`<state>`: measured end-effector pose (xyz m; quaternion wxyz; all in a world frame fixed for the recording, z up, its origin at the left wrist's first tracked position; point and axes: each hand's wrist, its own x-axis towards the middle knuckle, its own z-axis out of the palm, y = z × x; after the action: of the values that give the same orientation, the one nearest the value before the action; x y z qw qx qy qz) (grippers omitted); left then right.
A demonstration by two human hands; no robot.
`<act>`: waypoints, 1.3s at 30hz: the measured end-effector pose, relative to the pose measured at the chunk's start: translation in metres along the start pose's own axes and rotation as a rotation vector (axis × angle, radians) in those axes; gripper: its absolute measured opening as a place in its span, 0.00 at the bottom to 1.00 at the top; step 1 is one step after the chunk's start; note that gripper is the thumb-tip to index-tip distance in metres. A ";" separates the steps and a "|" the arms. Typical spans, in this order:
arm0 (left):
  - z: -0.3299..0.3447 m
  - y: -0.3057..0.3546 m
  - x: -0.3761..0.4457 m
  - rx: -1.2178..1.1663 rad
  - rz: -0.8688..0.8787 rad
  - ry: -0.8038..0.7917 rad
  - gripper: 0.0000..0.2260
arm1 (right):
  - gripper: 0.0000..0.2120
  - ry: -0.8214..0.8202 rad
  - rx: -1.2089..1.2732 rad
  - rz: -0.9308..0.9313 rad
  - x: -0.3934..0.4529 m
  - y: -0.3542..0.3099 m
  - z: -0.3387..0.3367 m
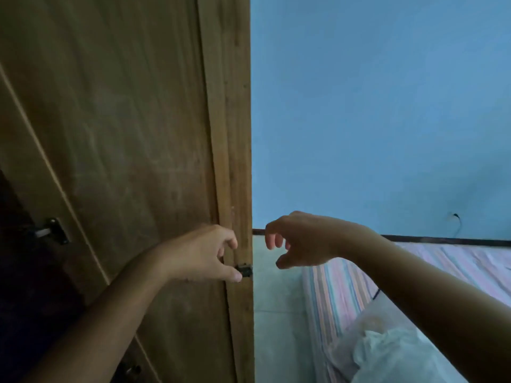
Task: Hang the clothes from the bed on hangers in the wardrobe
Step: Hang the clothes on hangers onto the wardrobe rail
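Left hand (203,251): thumb touching small dark latch (245,270) on wardrobe door (124,134), grip loosely curled. Right hand (298,240): loosely curled, empty, above striped bed (340,288). No legible writing.

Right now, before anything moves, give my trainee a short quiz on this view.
1. True or false: the right hand holds a hanger.
2. What does the left hand touch? A) the small dark latch on the wardrobe edge B) the striped bed C) the blue wall
3. Fill in: the pale cloth lies on the ____.

Key: 1 false, it is empty and in the air. 2 A, the thumb is at the latch. 3 bed.
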<state>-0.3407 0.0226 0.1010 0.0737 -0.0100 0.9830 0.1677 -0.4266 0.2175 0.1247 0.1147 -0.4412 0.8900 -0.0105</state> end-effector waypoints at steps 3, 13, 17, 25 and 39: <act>0.012 0.022 0.019 -0.001 0.124 -0.068 0.24 | 0.15 0.035 0.035 0.127 -0.029 0.020 0.011; 0.065 0.133 0.074 0.055 0.425 -0.165 0.20 | 0.18 0.140 0.194 0.516 -0.148 0.090 0.060; 0.098 0.189 0.097 0.013 0.510 -0.139 0.17 | 0.17 0.153 0.256 0.657 -0.210 0.126 0.082; 0.180 0.306 0.152 0.011 0.653 -0.176 0.18 | 0.18 0.253 0.332 0.956 -0.307 0.215 0.136; 0.375 0.434 0.319 0.018 0.517 -0.387 0.15 | 0.10 0.327 0.507 1.268 -0.371 0.419 0.320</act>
<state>-0.6225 0.5583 -0.1540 0.2142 0.2727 0.9222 0.1712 -0.4697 0.7925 -0.1653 0.0628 0.2105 0.9516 -0.2152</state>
